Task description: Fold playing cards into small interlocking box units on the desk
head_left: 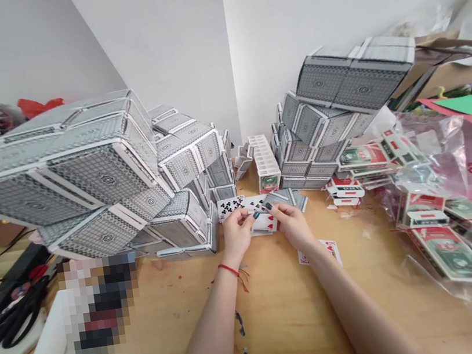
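My left hand (237,231) and right hand (292,225) both hold one fan of white playing cards (240,204). It sits low over the middle of the light wooden tabletop (282,317); I can't tell if it touches the wood. My left fingers are clamped on the fan's left part with the thumb on top. My right fingers are closed on its right end, and the dark-painted nails nearly meet at the middle. Black club pips show on the leftmost card, red hearts on a lower one. There's a thin red string bracelet (230,270) on my left wrist.

A loose face-up card with red print (332,247) lies flat just beside my right forearm. A big grey patterned card-block pile (99,173) stands left of the hands, with a second grey patterned pile (339,98) to the right. A row of white card boxes (266,164) sits between them by the wall. Green-and-red card boxes (449,255) lie in clear plastic at far right. Black-handled scissors (13,325) are at far left.
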A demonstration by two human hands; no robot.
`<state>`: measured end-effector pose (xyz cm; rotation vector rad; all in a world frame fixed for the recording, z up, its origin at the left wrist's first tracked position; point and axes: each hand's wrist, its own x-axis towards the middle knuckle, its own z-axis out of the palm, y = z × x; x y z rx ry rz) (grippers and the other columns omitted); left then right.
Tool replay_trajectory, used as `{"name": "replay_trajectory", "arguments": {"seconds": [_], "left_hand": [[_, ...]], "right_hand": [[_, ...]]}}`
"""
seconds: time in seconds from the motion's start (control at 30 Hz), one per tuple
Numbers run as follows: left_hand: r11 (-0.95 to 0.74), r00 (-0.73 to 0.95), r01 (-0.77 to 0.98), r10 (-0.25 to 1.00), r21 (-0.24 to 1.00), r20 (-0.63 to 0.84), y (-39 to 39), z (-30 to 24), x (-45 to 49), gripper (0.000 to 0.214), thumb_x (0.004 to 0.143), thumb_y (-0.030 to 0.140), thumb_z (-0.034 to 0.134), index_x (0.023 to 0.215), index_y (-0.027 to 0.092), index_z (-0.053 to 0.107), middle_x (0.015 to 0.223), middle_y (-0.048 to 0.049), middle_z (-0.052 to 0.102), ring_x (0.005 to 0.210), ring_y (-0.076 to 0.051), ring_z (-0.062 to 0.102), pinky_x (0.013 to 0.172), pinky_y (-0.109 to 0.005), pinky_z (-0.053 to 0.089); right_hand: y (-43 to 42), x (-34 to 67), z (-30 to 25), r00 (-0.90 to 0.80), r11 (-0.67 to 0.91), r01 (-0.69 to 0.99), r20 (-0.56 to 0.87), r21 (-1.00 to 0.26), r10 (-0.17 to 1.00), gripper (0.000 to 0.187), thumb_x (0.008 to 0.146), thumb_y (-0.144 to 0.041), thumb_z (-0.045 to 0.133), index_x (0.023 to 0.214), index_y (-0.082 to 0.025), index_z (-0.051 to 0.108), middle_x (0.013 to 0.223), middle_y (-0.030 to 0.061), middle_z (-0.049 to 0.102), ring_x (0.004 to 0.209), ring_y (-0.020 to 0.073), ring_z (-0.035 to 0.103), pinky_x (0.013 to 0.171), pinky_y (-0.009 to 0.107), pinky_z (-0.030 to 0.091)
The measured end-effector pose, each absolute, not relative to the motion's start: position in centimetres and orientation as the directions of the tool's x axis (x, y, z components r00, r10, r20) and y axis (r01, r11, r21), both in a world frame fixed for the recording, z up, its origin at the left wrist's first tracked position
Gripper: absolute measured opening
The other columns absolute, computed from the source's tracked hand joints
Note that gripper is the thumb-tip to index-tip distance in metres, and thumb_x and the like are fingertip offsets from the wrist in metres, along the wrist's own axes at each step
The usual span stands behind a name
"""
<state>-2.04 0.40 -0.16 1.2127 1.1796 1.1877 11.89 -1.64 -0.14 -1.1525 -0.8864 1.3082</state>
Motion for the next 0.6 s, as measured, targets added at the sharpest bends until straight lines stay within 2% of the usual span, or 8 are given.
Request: {"name": "replay_trajectory", "arguments": {"seconds": [0.07,0.2,0.3,0.4,0.5,0.6], "left_hand": [[-0.018,0.027,0.022,0.999,1.0,0.017,0.3,-0.2,-2.0,0.014,0.064,0.027,0.063,0.07,0.015,0.061,0.066,-0.0003,0.061,0.058,-0.01,0.051,0.054,-0.02,0.038],[-0.046,-0.021,0.036,0.999,0.998,0.046,0.0,-0.2,-1.8,0.017,0.067,0.031,0.061,0.074,0.016,0.064,0.074,-0.0024,0.064,0.067,-0.013,0.054,0.06,-0.022,0.041],[-0.058,-0.049,0.04,0.997,0.998,0.06,-0.3,0.1,-1.7,0.018,0.068,0.032,0.061,0.076,0.016,0.065,0.073,-0.0018,0.064,0.067,-0.013,0.054,0.06,-0.022,0.041],[-0.084,-0.043,0.062,0.995,0.995,0.086,-0.5,0.4,-1.7,0.016,0.07,0.032,0.059,0.074,0.017,0.064,0.069,-0.0007,0.062,0.064,-0.012,0.053,0.057,-0.021,0.04],[-0.139,-0.02,0.096,0.99,0.986,0.142,-0.6,0.5,-1.7,0.013,0.071,0.029,0.058,0.072,0.017,0.063,0.069,-0.0007,0.06,0.066,-0.013,0.054,0.061,-0.022,0.041],[-0.182,-0.003,0.136,0.983,0.974,0.184,-0.6,0.5,-1.7,0.011,0.073,0.026,0.056,0.072,0.017,0.062,0.071,-0.0012,0.06,0.07,-0.013,0.054,0.065,-0.022,0.041]], "right_hand": [[-1.5,12.2,-0.3,0.033,-0.165,-0.37,-0.19,-0.914,0.981,0.028,0.06,-0.043,0.069,0.062,-0.017,0.059,0.056,-0.0016,0.059,0.053,0.0127,0.054,0.054,0.026,0.045],[-1.6,12.9,-0.1,-0.189,-0.323,-0.518,-0.263,-0.792,0.946,0.02,0.058,-0.03,0.074,0.067,-0.016,0.063,0.068,0.0019,0.065,0.066,0.015,0.061,0.071,0.032,0.049],[-1.9,13.2,0.5,-0.328,-0.406,-0.514,-0.265,-0.755,0.907,0.019,0.061,-0.027,0.072,0.074,-0.014,0.066,0.08,0.0063,0.068,0.08,0.0184,0.063,0.081,0.036,0.047],[-2.1,13.3,0.8,-0.427,-0.469,-0.499,-0.265,-0.729,0.865,0.026,0.062,-0.025,0.072,0.084,-0.013,0.068,0.091,0.008,0.068,0.087,0.0197,0.062,0.086,0.036,0.045],[-2.0,13.3,0.8,-0.46,-0.501,-0.481,-0.279,-0.719,0.843,0.029,0.059,-0.021,0.074,0.086,-0.013,0.068,0.089,0.0072,0.068,0.084,0.0184,0.063,0.087,0.035,0.045],[-2.0,13.0,0.5,-0.409,-0.487,-0.474,-0.306,-0.734,0.86,0.025,0.055,-0.021,0.076,0.077,-0.012,0.069,0.081,0.0062,0.069,0.077,0.0174,0.064,0.082,0.034,0.048]]}}
